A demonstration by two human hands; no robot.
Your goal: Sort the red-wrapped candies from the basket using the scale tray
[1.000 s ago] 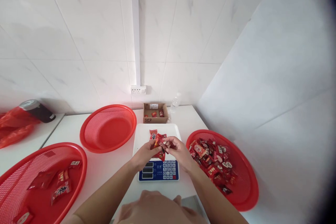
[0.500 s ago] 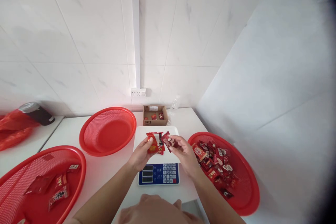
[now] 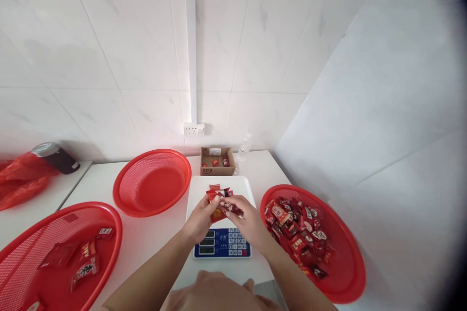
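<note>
Over the weighing scale [image 3: 240,185] my two hands meet. My left hand [image 3: 202,215] is closed on several red snack packets [image 3: 218,215], its thumb lying across them. A dark red packet [image 3: 232,208] is pinched in my right hand [image 3: 248,217], pressed up against the packets in the left. Part of each packet is hidden behind the fingers. Just beyond the hands, the end of a small red packet [image 3: 214,187] shows against the white scale plate; whether it lies there or is held, I cannot tell. The scale's blue keypad panel [image 3: 222,244] faces me.
At right stands a red basket [image 3: 352,272] heaped with packets. Another red basket [image 3: 116,233] at left holds several packets; a third red basket [image 3: 153,189] is behind it. A cardboard box [image 3: 217,171], clear bottle [image 3: 245,143], black cup [image 3: 58,158] and red bag [image 3: 25,180] stand farther back.
My hands have come together and dropped slightly toward me. The dark red packet in my right hand has moved left and turned, now against the left hand's packets.
</note>
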